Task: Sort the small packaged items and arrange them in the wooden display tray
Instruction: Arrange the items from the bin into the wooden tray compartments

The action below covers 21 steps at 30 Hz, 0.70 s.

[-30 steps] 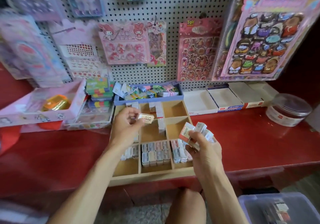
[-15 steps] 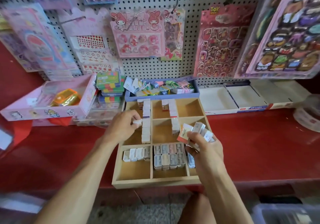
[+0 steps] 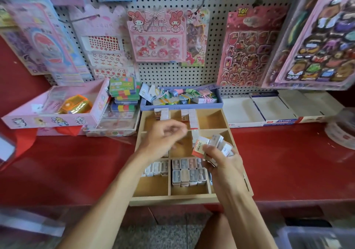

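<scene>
The wooden display tray (image 3: 172,198) lies on the red counter, split into several compartments. Rows of small packaged erasers (image 3: 189,172) fill its front middle compartment. More packs (image 3: 156,169) line the front left one, and others stand at the back (image 3: 192,117). My right hand (image 3: 222,162) hovers over the tray's right side and grips a bundle of small packs (image 3: 211,146); an orange and white one faces outward. My left hand (image 3: 163,136) is over the tray's middle, just left of the bundle. It is blurred, its fingers loosely curled with nothing visible in them.
A blue tray of clips (image 3: 180,104) sits behind the wooden tray, a pink box (image 3: 48,118) to the left, white cartons (image 3: 244,112) to the right. A clear round tub (image 3: 342,127) stands far right. Sticker sheets hang on the pegboard (image 3: 215,37). A plastic bin (image 3: 315,237) is on the floor.
My left hand held one pack, lowered it into the tray's left column, and now has come right toward the bundle without it. My right hand stayed in place with its bundle.
</scene>
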Tool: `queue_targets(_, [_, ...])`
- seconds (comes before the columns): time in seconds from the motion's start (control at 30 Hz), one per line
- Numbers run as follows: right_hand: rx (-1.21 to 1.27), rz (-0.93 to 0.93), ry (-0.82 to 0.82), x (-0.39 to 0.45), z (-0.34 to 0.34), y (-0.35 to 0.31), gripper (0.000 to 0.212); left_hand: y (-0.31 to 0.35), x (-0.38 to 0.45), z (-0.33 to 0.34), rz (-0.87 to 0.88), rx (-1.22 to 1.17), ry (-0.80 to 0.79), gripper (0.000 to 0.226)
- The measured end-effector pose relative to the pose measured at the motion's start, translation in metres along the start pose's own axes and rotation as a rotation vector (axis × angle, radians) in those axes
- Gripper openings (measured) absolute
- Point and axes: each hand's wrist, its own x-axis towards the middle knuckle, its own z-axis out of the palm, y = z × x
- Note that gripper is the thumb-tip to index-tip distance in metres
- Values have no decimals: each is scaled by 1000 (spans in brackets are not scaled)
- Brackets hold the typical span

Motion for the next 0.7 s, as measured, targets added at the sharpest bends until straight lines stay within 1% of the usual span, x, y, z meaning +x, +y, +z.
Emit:
queue_targets(0.03, [-7, -4, -5, 0, 1, -1, 57, 4, -4, 7, -28, -63, -118, 18])
queue_targets(0.07, [-9, -5, -12, 1, 1, -2, 54, 5, -5, 13, -42, -98, -191, 26])
queue_targets(0.1, [-7, -4, -20, 1, 0, -4, 48, 5, -6, 17, -48, -115, -218, 32])
queue_targets(0.17, [9, 3, -26, 1, -1, -6, 38, 5, -5, 20, -52, -155, -213, 33])
queue_targets(0.23, [46, 9, -11, 1, -3, -8, 34, 6, -4, 19, -63, -247, -213, 28])
queue_targets(0.33, [105, 16, 7, 3, -5, -9, 24, 9, 0, 14, -111, -397, -180, 27])
queue_targets(0.4, [121, 17, 9, 3, -5, -11, 20, 9, 2, 10, -120, -413, -155, 25])
queue_targets(0.47, [124, 21, 16, 3, -6, -12, 20, 6, 7, 8, -99, -300, -100, 23])
queue_targets(0.6, [105, 25, 30, 4, -10, -14, 18, -8, 41, 4, -13, 257, 167, 21])
queue_targets(0.7, [91, 19, 34, 6, -14, -13, 18, -13, 69, 5, 23, 440, 241, 17])
